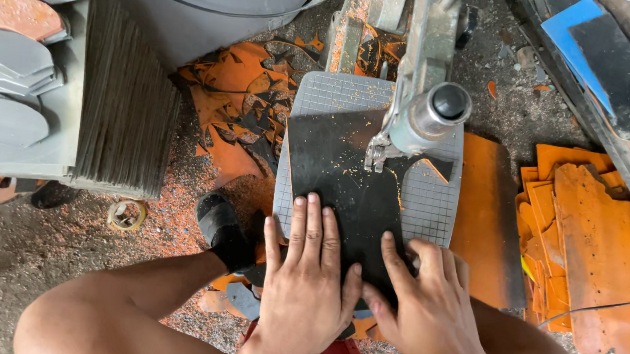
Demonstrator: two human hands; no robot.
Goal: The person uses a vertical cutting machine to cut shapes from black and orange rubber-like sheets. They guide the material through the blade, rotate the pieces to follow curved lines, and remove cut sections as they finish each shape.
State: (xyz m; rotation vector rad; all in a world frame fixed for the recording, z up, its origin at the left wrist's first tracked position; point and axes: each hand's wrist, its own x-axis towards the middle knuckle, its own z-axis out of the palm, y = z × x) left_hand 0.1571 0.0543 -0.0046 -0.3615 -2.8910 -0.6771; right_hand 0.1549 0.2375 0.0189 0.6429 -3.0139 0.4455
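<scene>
Here both hands point(366, 289) press a black sheet point(344, 179) flat.

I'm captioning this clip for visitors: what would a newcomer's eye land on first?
Both hands, the left hand and right hand, press a black sheet flat on a gridded grey machine table at the centre, under the metal cutting head. Bright orange offcuts pile up at the right.

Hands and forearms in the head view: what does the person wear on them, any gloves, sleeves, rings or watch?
Nothing is worn. The left hand and the right hand are bare, with no gloves, rings, watch or wristband visible. Both forearms are uncovered as far as the frame shows them, with no sleeve in view. The fingernails are short.
</scene>
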